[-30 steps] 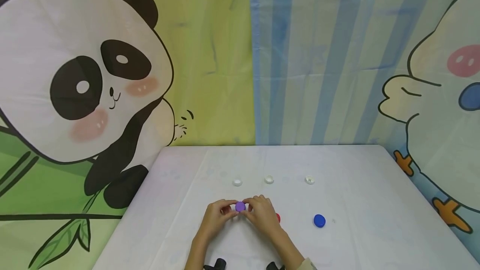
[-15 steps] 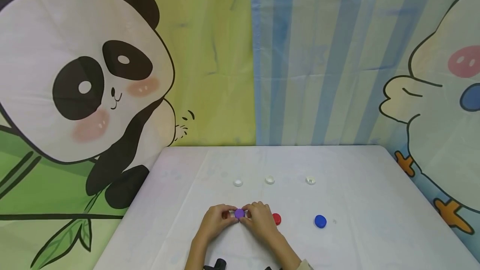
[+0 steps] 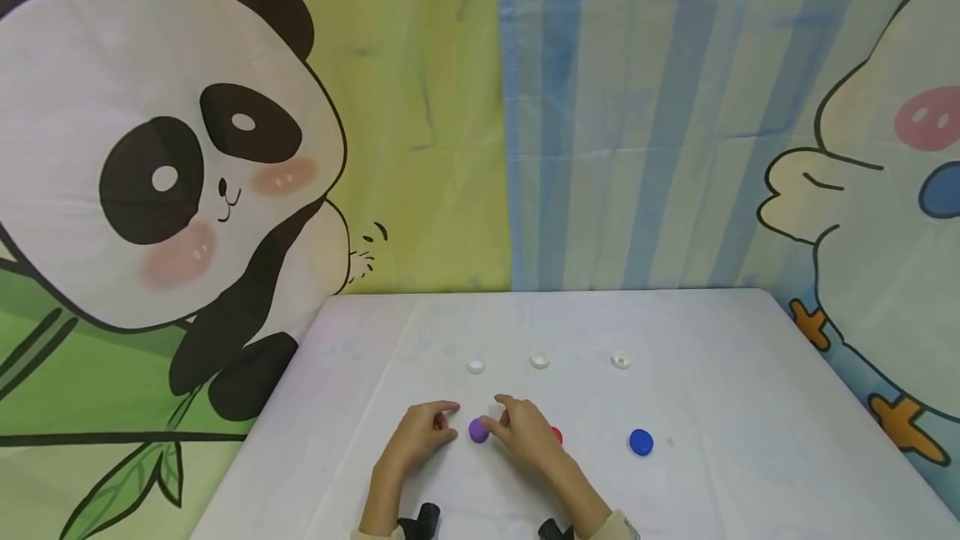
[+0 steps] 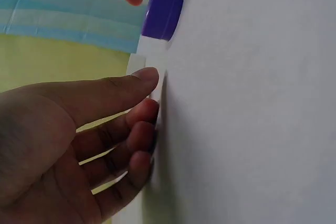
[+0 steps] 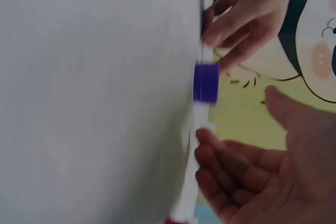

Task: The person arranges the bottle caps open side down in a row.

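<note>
A purple bottle cap [image 3: 477, 431] sits on the white table between my two hands. My left hand [image 3: 417, 435] is just left of it, holding nothing, with a gap between its fingertips and the cap. In the left wrist view the purple cap [image 4: 163, 13] stands beyond the thumb tip. On the other side, my right hand [image 3: 527, 433] has its thumb and forefinger spread. Its thumb overlaps the cap's edge in the head view, but the right wrist view shows that hand apart from the purple cap [image 5: 206, 83]. A red cap [image 3: 557, 435] is partly hidden behind the right hand.
To the right lies a blue cap [image 3: 641, 442]. Farther back, a row holds a left white piece [image 3: 476, 367], a middle white piece [image 3: 539, 360] and a right white piece [image 3: 621, 361], all small and round. The white table [image 3: 720, 390] meets printed curtains behind.
Both hands pinched the purple cap earlier and brought it slightly toward the person. Now they have let go; the left hand has drawn away leftward, and the right fingers have spread.
</note>
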Available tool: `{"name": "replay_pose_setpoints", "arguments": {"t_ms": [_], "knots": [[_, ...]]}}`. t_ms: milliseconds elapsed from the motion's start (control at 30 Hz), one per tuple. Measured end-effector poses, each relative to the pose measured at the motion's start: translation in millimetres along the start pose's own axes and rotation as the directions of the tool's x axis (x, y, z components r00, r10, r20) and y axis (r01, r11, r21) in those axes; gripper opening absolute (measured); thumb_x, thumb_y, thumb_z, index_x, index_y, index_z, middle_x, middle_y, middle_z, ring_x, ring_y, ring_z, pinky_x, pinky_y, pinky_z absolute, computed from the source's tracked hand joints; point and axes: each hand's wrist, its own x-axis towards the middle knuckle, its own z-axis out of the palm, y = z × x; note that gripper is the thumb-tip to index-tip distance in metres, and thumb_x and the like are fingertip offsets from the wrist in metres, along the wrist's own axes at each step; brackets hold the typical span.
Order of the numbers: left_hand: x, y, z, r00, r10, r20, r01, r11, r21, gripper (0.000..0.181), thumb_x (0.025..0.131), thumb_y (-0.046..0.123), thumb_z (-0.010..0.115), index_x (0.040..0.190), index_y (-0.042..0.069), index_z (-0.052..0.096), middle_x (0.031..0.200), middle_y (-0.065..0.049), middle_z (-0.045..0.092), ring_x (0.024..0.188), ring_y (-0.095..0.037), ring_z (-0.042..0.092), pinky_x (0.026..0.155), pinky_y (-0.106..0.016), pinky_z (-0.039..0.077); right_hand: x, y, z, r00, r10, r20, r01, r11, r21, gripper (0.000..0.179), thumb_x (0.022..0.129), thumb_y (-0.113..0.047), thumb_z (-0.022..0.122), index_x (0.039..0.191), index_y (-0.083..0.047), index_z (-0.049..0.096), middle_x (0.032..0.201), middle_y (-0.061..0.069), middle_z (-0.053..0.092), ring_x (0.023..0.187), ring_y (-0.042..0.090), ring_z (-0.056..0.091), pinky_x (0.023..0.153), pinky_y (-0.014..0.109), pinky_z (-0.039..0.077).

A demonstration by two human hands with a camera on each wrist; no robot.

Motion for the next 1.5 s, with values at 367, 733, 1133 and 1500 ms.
{"name": "replay_pose_setpoints", "arguments": {"t_ms": [367,733,1133,1500], "knots": [[56.6,-0.3,-32.9,0.996,-0.011,-0.094,0.018,0.998,0.068,0.038,0.08,0.018,0.067,0.117,0.011,0.059,0.079,0.001,0.06,0.067,-0.011,0.054,0.057,-0.026,0.043,62.1,-10,-38,0.999,0.021,-0.039,-0.018,0.997,0.081,0.036,0.084,-0.021,0.062,0.113,-0.001,0.058,0.082,0.008,0.065,0.068,0.012,0.059,0.058,0.025,0.047],[94.4,-15.9,-28.9,1.0,0.008,0.016,-0.006,0.997,-0.081,0.045,0.079,0.018,0.069,0.121,0.009,0.055,0.086,-0.005,0.06,0.076,-0.015,0.057,0.062,-0.026,0.046,102.6,5,-22,0.987,0.157,0.019,-0.158,0.98,0.123,0.033,0.078,-0.014,0.068,0.107,0.002,0.061,0.089,0.014,0.066,0.077,0.021,0.061,0.062,0.03,0.049],[105.1,-19.1,-6.6,0.999,0.038,0.01,-0.038,0.999,0.027,0.03,0.076,0.017,0.071,0.103,0.006,0.066,0.074,-0.001,0.06,0.064,-0.007,0.05,0.058,-0.021,0.04,108.7,23,-4,0.99,0.103,0.092,-0.1,0.994,-0.033,0.031,0.073,-0.012,0.073,0.1,-0.001,0.065,0.077,0.006,0.063,0.065,0.013,0.053,0.06,0.025,0.044],[106.3,-21.7,-3.3,0.999,0.043,-0.028,-0.042,0.999,0.036,0.027,0.075,0.02,0.072,0.099,0.009,0.067,0.072,0.002,0.06,0.064,-0.007,0.051,0.059,-0.023,0.041,110.1,21,0,0.994,0.089,0.063,-0.085,0.994,-0.063,0.026,0.073,-0.013,0.073,0.096,-0.003,0.066,0.072,0.002,0.059,0.062,0.012,0.049,0.057,0.025,0.041]]}}
